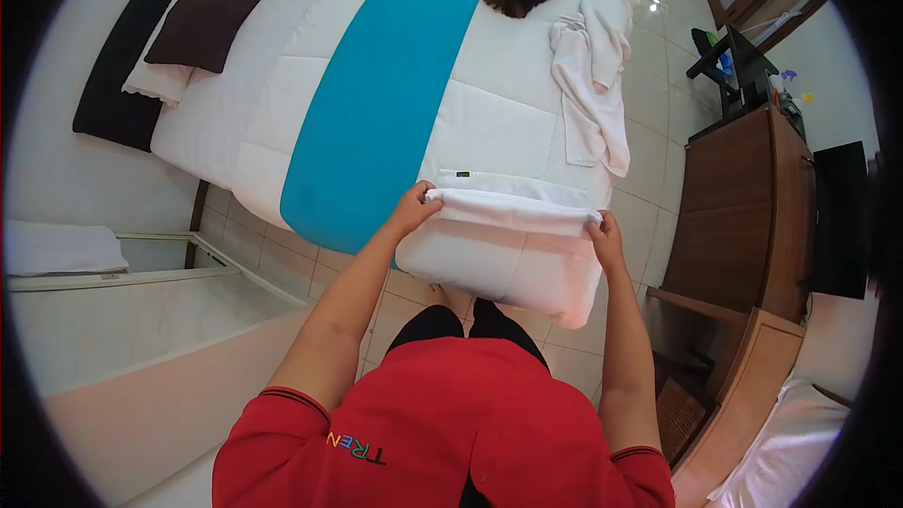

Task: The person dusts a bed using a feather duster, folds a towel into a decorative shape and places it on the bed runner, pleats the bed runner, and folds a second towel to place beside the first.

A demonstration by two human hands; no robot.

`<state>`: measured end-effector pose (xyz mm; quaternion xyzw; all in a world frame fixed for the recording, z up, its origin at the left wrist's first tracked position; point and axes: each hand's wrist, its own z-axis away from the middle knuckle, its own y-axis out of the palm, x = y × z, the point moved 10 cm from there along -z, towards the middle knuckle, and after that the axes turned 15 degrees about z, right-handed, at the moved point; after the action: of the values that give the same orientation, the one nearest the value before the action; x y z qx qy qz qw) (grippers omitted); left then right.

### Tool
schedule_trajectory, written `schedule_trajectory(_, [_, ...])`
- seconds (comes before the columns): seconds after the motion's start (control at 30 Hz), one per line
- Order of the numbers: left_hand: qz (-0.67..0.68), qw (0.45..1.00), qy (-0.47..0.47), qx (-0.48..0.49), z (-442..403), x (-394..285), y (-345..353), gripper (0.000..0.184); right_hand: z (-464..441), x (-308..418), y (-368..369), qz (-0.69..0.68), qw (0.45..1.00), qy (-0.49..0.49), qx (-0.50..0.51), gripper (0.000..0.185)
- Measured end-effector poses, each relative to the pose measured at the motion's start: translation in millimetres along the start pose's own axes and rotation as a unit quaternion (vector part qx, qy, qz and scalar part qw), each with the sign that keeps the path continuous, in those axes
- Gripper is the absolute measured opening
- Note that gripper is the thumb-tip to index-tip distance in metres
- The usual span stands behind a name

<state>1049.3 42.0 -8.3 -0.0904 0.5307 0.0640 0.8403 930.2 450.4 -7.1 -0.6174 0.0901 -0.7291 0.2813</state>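
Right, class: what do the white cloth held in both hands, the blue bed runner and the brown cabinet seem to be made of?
White cloth: soft, matt fabric, probably cotton; it bends into a rounded fold.
Blue bed runner: smooth, matt-looking fabric, fibre unclear; it is gathered into ridges at its far end.
Brown cabinet: wood or wood-look laminate, smooth, judging by its flat brown faces.

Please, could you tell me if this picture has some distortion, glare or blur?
In the head view, wide-angle distortion makes the cabinet lean, and black rounds off the corners; in the head view, a small bright glare spot sits on the floor; in the head view, the towel, left hand and right hand show no obvious motion blur.
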Motion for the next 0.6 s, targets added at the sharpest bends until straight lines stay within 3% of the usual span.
schedule_trajectory(0.13, [0.07, 0.997, 0.033, -0.01, -11.0, -3.2, -3.6, 0.028, -5.2, -0.1, -1.4, 0.047, 0.999, 0.005, 0.005, 0.027])
schedule_trajectory(0.3, [-0.039, 0.998, 0.036, 0.025, -9.2, 12.4, -13.3, 0.031, 17.9, -3.8, 17.1, 0.112, 0.987, 0.04, 0.112, 0.036])
schedule_trajectory(0.43, [-0.081, 0.996, 0.033, 0.011, 4.4, 26.6, -14.7, 0.033, 30.7, 4.1, 19.5, 0.156, 0.985, -0.007, 0.067, 0.038])
schedule_trajectory(0.6, [-0.026, 0.998, 0.062, -0.022, 13.3, 34.5, -17.1, 0.032, 23.2, 2.0, 17.2, 0.145, 0.989, 0.005, 0.036, 0.04])
